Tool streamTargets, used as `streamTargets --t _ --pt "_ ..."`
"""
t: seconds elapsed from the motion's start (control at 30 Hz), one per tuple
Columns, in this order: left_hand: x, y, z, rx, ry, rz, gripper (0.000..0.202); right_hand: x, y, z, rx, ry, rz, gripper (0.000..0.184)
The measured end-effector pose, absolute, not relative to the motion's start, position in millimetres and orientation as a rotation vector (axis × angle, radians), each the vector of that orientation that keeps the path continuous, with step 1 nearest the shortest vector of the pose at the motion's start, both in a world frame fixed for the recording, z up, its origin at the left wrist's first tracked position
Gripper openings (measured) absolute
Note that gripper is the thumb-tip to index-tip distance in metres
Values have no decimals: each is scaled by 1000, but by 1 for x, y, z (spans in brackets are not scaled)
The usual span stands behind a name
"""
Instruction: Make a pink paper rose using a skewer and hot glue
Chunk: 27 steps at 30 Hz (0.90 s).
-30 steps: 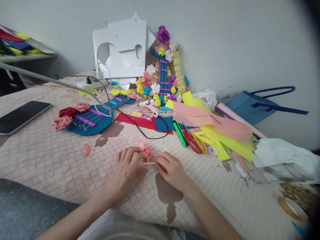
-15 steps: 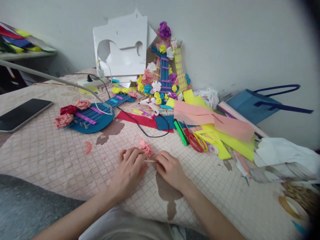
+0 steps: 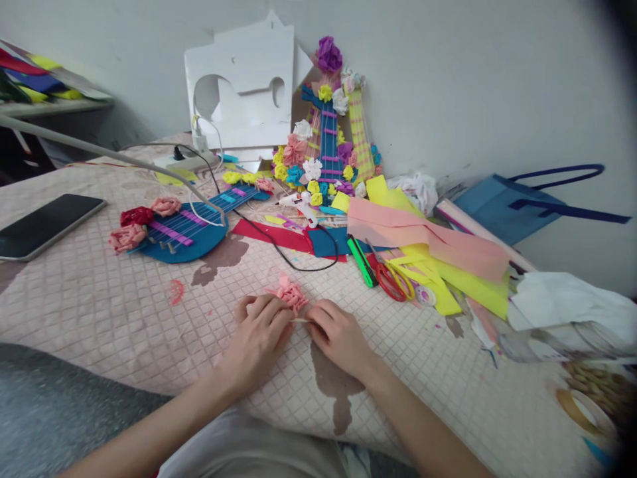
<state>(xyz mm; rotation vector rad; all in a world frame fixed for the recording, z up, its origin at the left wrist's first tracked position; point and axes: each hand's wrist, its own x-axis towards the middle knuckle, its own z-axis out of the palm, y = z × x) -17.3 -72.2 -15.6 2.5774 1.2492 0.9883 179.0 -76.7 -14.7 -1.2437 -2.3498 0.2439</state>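
Note:
A thin pale wooden stick runs level between my two hands, low over the tablecloth. My left hand is closed on its left part, fingers curled down and fingertips mostly hidden. My right hand pinches it from the right with thumb and fingers. Just beyond the stick, a small heap of crumpled pink paper lies on the cloth, close to the fingertips of both hands. Whether any paper is wound on the stick is hidden by my fingers.
A blue paper guitar with paper roses lies at left, near a phone. Behind are a glue gun and flower-covered guitars. To the right lie a green cutter, red-yellow scissors, crepe paper and tape.
Both hands stay nearly in place, and slightly less of the stick shows between them. The view has shifted a little.

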Motion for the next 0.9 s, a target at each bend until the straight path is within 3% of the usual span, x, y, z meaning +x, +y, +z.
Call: streamTargets --t 0.9 --pt "-18 -72 -13 2481 1232 981 10 164 -78 -18 -1256 -2365 160 10"
